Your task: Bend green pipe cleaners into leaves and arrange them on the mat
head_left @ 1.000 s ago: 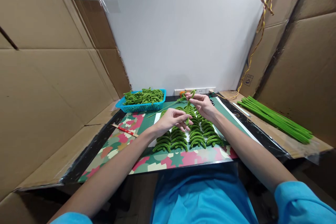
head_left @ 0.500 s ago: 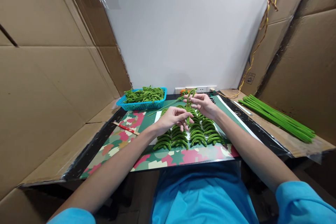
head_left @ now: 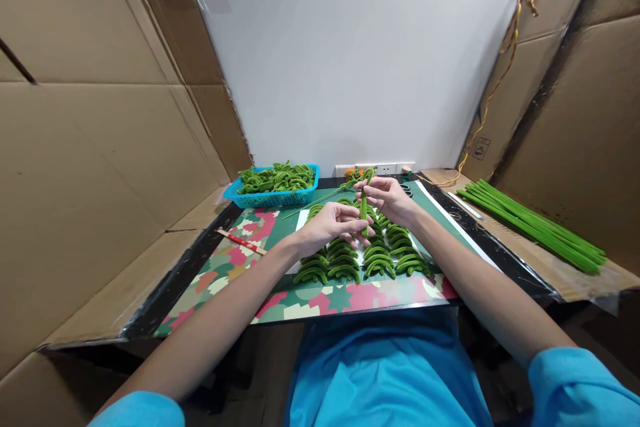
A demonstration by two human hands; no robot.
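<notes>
Left hand [head_left: 333, 224], right hand [head_left: 393, 200], pinching 1 green strip [head_left: 364, 205] (bent at top)

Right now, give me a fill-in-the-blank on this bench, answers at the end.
The left hand and right hand hold a bent strip coloured ____.
Below the hands, curved pieces lie in ____ columns.
The basket is coloured ____.
Long straight stems lie on the person's ____ side.

Missing words: green; four; blue; right.
</notes>
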